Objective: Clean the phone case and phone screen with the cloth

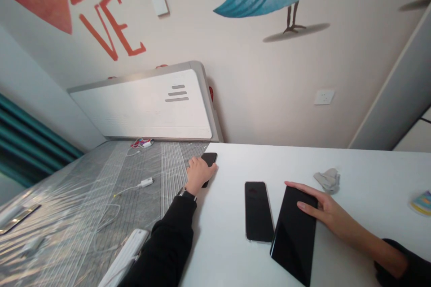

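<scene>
My left hand point(199, 172) reaches to the far left corner of the white table point(353, 233) and rests over a small black phone point(209, 159), fingers curled on it. My right hand point(321, 208) lies flat with fingers stretched on the top edge of a large black tablet point(293, 237). Between the hands a second black phone point(257, 211) lies face up on the table, just left of the tablet.
A crumpled grey cloth point(327, 179) sits behind the tablet; a colourful item point(422, 202) is at the right edge. Left of the table is a bed with a plastic-covered mattress point(84, 197), white chargers and cables point(144, 183), and a white headboard point(148, 107) against the painted wall.
</scene>
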The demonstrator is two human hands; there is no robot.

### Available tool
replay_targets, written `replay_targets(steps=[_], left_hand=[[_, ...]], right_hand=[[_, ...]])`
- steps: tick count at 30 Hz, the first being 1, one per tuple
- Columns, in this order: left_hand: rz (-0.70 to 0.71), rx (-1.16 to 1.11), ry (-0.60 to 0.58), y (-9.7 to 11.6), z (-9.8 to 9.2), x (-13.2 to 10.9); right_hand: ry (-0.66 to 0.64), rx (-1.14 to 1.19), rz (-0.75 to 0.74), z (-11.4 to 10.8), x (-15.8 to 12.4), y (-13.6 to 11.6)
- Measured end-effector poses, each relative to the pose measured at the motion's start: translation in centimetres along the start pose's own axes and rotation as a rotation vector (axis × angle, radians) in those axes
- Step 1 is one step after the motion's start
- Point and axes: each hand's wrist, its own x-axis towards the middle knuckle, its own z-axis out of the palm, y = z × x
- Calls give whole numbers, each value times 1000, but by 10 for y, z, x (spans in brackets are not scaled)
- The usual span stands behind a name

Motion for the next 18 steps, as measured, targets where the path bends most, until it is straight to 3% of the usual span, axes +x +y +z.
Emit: replay_targets(steps=[4, 8, 12, 18], left_hand=[[19, -140, -38, -13, 3, 9], [86, -362, -165, -49, -13, 23], [166, -533, -304, -80, -22, 22], [183, -661, -372, -90, -5, 34]], right_hand=[[6, -18, 13, -1, 0, 0], [-15, -43, 11, -1, 1, -2], [8, -83, 0, -2, 0, 1], [11, -143, -17, -5, 0, 5]])
